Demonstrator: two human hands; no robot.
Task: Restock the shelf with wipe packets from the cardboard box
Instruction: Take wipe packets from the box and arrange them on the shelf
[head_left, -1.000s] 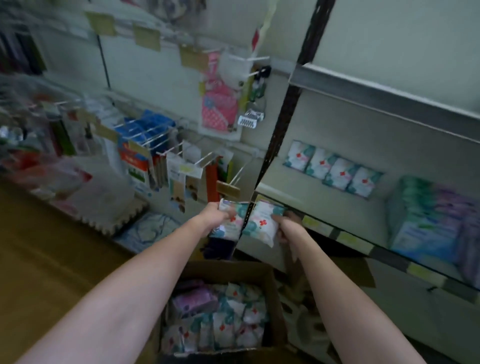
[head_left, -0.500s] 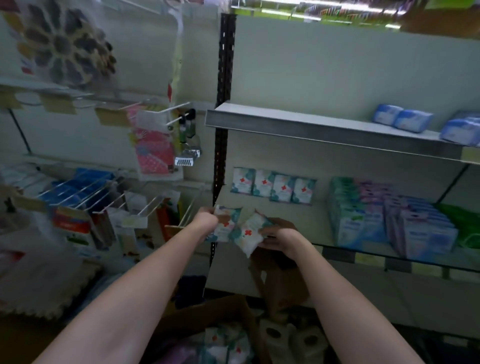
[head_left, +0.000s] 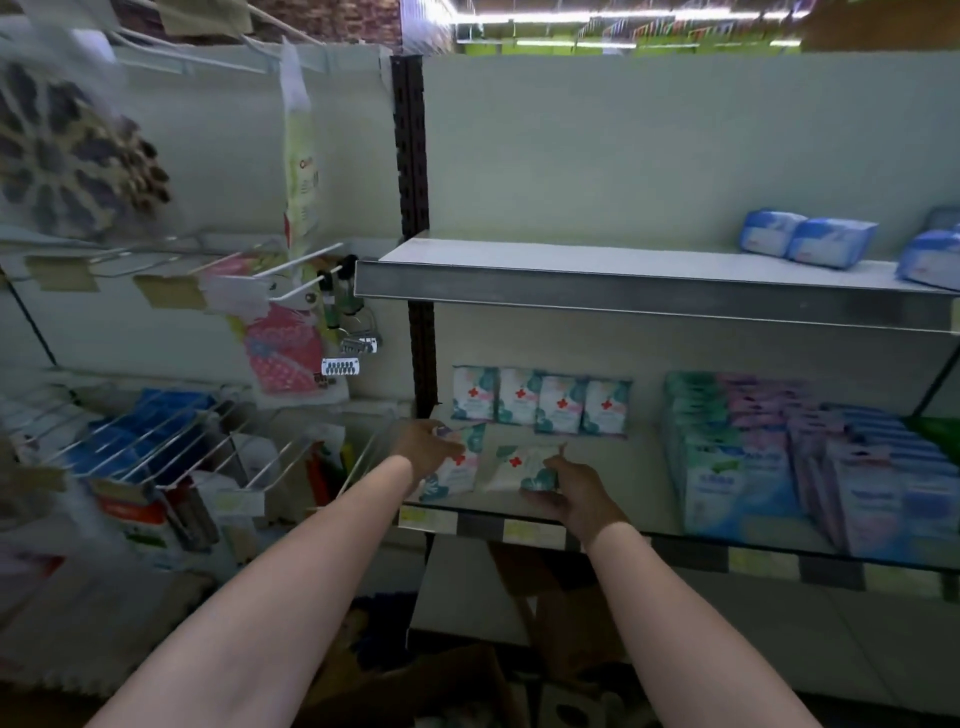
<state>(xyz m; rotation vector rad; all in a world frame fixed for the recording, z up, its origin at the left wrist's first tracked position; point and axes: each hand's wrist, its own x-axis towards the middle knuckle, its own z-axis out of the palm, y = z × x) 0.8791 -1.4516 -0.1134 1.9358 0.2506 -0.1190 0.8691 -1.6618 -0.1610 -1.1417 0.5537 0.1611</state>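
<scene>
Starting at nine o'clock, I see wire peg hooks (head_left: 171, 431) carrying hanging goods, none of it part of my job. Just past them a dark slotted upright (head_left: 415, 208) marks the left end of the bay I'm stocking.

My left hand (head_left: 423, 447) has its fingers curled over the top of a wipe packet (head_left: 457, 465), gripping it from above with the printed face turned outward. I judge that hold is chosen so the packet can be stood up facing forward like its neighbours. It hovers over the left front corner of the middle shelf (head_left: 649, 499), at about eleven o'clock from my right hand.

My right hand (head_left: 576, 493) holds a second packet (head_left: 519, 467) from its lower right corner, thumb on top and fingers beneath, tilted rather than upright. Gripping it low leaves the top edge free to lean in against the row, I'd say. The two packets sit just beside each other; whether either touches the shelf board I cannot tell.

At twelve o'clock from both hands, four matching packets (head_left: 540, 402) stand upright along the back wall, so a new row in front of them looks like the aim.

At three o'clock, larger blue and purple packs (head_left: 779, 457) fill the rest of that shelf.

At six o'clock, the cardboard box (head_left: 431, 680) is only partly in view, between my forearms.
</scene>
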